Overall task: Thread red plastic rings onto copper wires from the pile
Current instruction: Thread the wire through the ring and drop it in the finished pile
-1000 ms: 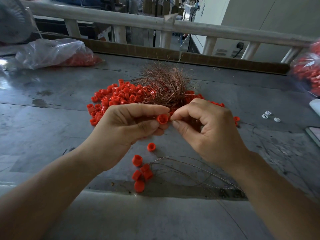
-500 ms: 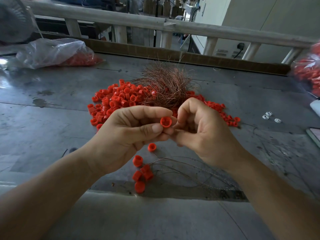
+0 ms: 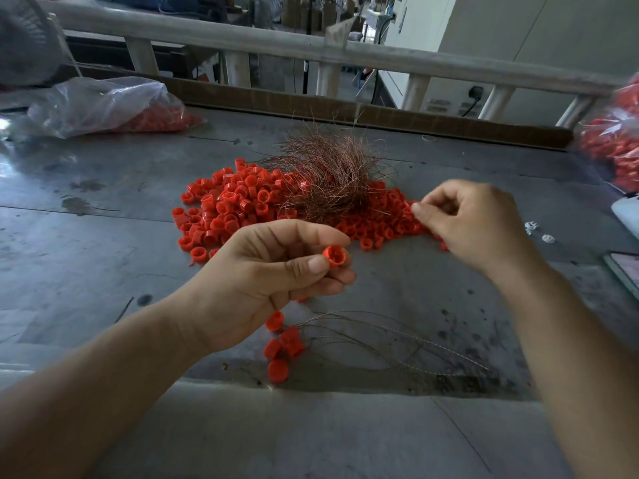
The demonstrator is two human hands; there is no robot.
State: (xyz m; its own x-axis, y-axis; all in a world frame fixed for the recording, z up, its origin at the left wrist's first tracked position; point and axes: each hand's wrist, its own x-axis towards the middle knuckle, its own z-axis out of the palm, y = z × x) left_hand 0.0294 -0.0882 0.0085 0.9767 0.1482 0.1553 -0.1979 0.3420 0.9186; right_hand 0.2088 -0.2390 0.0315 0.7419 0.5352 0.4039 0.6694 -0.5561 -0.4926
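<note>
Grey metal table [image 3: 103,254], seen from the worker's side.

- Left hand [image 3: 262,278], middle of the table: thumb and forefinger pinch one red ring [image 3: 334,255], open end turned up toward the worker. The other fingers are curled under it. The ring is held off the table.
- Right hand [image 3: 473,229], at 2 o'clock from the left hand and well apart from it: fingers curled in, thumb tip and forefinger tip pressed together at the right edge of the pile of red rings [image 3: 235,205]. The hand is blurred, so I cannot tell whether anything thin sits between the fingertips.
- The pile spreads across the table at 12 o'clock from the left hand. A tangle of copper wires [image 3: 332,178] sits on its far middle.
- At 6 o'clock, below the left hand: a small cluster of rings [image 3: 281,344], with loose wires [image 3: 397,344] fanning out toward 3 o'clock.
- Clear plastic bag [image 3: 103,105] with red rings inside at 10 o'clock; a second bag [image 3: 615,143] at 2 o'clock, at the frame's edge.
- White bits [image 3: 539,233] just past the right hand at 3 o'clock.
</note>
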